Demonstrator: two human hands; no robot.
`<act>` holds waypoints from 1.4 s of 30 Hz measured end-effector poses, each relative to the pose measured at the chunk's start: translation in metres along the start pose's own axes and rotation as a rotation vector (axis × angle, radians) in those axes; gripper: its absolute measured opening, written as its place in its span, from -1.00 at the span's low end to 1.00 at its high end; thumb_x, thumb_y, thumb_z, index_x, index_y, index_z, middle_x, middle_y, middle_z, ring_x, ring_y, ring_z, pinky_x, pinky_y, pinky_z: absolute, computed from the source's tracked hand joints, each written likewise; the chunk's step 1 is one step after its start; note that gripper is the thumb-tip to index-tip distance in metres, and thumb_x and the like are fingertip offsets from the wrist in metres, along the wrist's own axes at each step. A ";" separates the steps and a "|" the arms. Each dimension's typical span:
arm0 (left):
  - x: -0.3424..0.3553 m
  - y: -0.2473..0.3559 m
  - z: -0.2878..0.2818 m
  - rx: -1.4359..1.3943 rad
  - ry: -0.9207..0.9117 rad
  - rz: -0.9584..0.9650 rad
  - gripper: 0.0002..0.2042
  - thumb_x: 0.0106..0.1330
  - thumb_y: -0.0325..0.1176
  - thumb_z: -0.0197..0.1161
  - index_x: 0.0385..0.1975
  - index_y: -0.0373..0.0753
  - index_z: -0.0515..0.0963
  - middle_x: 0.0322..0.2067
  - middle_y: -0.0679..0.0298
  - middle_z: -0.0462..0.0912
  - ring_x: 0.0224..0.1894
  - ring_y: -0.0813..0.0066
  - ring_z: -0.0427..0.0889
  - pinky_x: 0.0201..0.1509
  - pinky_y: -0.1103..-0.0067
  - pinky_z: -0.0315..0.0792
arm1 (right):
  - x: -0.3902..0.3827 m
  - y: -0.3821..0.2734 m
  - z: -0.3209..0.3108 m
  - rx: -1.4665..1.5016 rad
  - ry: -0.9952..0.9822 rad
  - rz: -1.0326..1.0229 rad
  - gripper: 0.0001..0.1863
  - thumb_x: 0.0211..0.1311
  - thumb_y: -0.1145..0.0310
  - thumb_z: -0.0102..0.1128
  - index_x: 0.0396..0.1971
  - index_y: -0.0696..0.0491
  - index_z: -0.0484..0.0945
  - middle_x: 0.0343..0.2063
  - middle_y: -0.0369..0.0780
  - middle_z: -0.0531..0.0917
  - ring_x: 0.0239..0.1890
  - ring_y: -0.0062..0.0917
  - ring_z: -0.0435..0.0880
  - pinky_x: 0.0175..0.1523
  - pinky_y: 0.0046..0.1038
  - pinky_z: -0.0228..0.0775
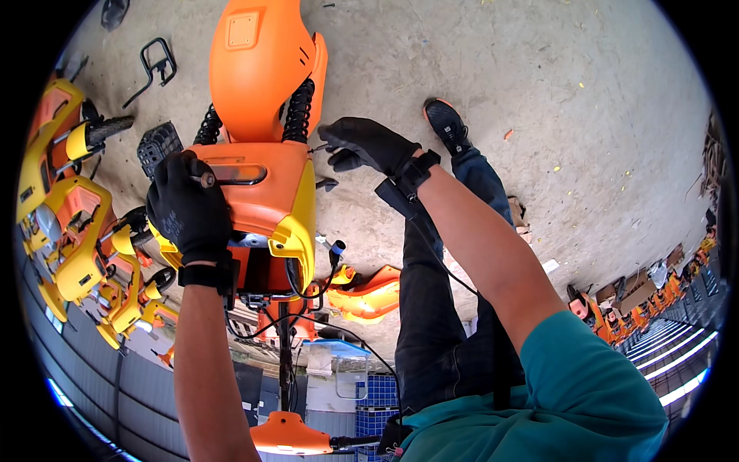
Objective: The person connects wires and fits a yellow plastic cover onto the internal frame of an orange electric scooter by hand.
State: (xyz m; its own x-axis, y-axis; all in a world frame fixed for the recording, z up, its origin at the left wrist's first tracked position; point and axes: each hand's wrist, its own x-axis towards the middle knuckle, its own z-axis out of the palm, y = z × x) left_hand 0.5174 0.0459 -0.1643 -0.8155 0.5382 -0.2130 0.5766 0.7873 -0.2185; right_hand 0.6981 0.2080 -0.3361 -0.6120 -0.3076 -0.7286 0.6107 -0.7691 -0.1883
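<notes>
The gloved left hand (188, 209) wraps around a round-ended tool (205, 179) over the orange-and-yellow vehicle body (271, 199), left of the person's legs (431, 308) — the gloved right hand (368, 146) bends just beside it, pinching or not, I cannot tell.

Black gloves cover the left hand (187, 212) and the right hand (373, 145), faint pale marks on the left one's back. Behind each hand is a black wristband (417, 174); a thin black cable (446, 268) runs below the right one. Farther up from that hand: short teal sleeve (589, 358). Beyond its fabric, dark jeans (431, 339); right of the hand, a black shoe (446, 127), orange-trimmed.
</notes>
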 end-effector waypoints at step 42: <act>0.001 0.000 0.000 -0.038 0.043 0.031 -0.80 0.25 -0.20 0.07 -0.22 -0.09 0.54 -0.22 0.22 0.60 -0.20 0.03 0.56 -0.10 0.22 0.38 | 0.019 -0.018 -0.007 -0.825 -0.099 -0.149 -0.71 0.25 0.16 0.17 -0.30 0.08 0.65 -0.48 -0.23 0.68 -0.48 -0.53 0.68 -0.30 -0.48 0.52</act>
State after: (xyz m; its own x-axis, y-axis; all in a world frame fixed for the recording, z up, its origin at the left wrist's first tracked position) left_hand 0.5166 0.0464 -0.1647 -0.7989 0.5746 -0.1777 0.6003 0.7801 -0.1762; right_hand 0.6791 0.2196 -0.3511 -0.7327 -0.3124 -0.6047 0.6682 -0.1614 -0.7263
